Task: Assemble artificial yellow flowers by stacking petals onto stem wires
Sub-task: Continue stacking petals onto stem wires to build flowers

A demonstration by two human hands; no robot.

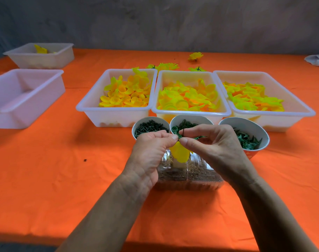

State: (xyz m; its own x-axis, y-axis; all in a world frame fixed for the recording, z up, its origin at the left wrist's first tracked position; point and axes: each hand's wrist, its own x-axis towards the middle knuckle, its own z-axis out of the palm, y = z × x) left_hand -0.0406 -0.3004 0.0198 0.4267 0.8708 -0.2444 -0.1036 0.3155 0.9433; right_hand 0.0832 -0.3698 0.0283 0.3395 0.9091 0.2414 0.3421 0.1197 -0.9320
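An orange-covered desk (46,170) stood before a grey wall. Above a clear tray (200,180), the left hand (149,153) and right hand (215,144) met, fingers curled, both pinching a yellow petal (179,154) on a thin stem wire (183,132).

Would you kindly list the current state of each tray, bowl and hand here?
Left hand: pinching a yellow petal.
Right hand: pinching a dark stem wire.
Three petal trays: filled.
Near left tray: empty.
Far left tray: nearly empty.
Three bowls: holding green parts.
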